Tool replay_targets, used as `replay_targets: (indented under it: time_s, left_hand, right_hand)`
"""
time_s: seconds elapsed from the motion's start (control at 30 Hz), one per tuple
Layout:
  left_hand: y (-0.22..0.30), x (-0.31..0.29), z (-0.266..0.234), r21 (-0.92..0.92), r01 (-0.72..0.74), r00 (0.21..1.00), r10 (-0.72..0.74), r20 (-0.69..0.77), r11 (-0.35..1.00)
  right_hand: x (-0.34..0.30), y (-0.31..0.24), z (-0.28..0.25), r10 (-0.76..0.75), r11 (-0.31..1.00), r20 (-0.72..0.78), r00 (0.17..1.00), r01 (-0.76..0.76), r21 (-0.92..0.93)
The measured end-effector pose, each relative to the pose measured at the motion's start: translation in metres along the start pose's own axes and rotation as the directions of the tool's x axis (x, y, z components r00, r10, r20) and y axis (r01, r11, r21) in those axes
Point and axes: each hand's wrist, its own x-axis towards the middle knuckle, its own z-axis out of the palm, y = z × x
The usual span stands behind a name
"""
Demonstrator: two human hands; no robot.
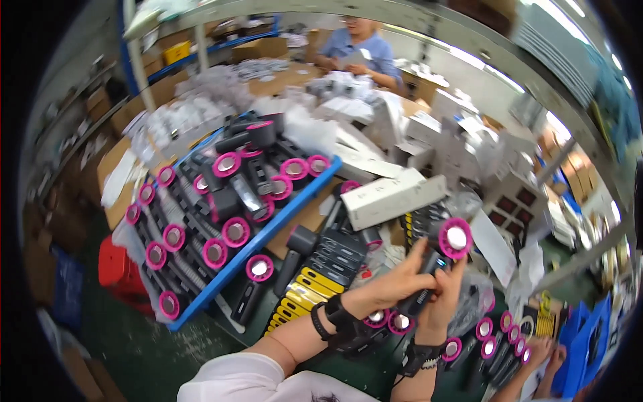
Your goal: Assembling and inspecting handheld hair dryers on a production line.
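A black hair dryer [420, 299] with a pink ring and silver centre is held upright in front of me, tilted slightly. A small display on its handle is lit. My left hand [404, 280] is closed on the handle from the left. My right hand [447, 289] wraps the handle from the other side. Dark bands sit on both wrists. Below my hands more pink-ringed hair dryers [400, 322] lie on the green table. Left of my forearm are rows of yellow and black packs [305, 295] and a single hair dryer [260, 268].
A blue-rimmed tray [268, 240] full of hair dryers stands at the left. Long white boxes [388, 199] and plastic bags lie beyond my hands. Another person's hands [550, 362] are at the lower right beside a blue tray [581, 352]. A person [368, 50] sits across the table.
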Motion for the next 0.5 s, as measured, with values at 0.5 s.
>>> replay_targets:
  time_s: [0.5]
  left_hand:
    - [-0.029,-0.05,0.013,-0.082,-0.096,0.993,0.101,0.06,0.992]
  right_hand:
    - [-0.071,-0.006,0.016,-0.042,0.997,-0.099,0.994,0.035,-0.069]
